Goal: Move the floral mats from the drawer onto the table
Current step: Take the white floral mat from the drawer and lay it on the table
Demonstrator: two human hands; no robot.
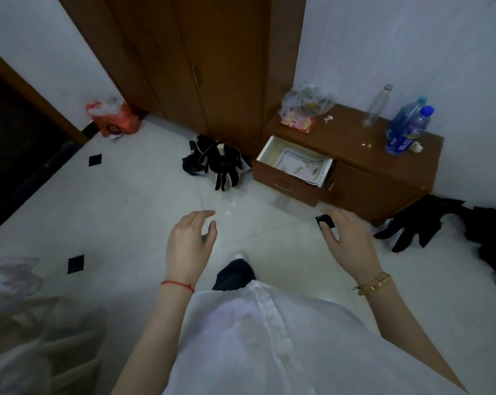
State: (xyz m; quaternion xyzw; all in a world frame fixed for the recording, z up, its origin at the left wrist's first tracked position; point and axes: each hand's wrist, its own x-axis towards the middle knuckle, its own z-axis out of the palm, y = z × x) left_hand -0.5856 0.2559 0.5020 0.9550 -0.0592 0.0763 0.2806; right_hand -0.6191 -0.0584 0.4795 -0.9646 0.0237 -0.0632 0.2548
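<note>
A stack of pale floral mats [300, 166] lies in the pulled-out drawer [286, 186] of a low brown cabinet [363, 143], which serves as the table here. My left hand [191, 240] hangs over the floor with loosely curled fingers and holds nothing. My right hand [347, 238] is also held out over the floor, fingers relaxed and empty, below and in front of the drawer. Both hands are well short of the mats.
On the cabinet top stand a clear plastic bag [303, 106], an empty clear bottle [376, 105] and two blue bottles [407, 128]. Black clothing [216, 163] lies on the floor left of the drawer, more [429, 223] to the right. A tall wooden wardrobe [201, 58] stands behind.
</note>
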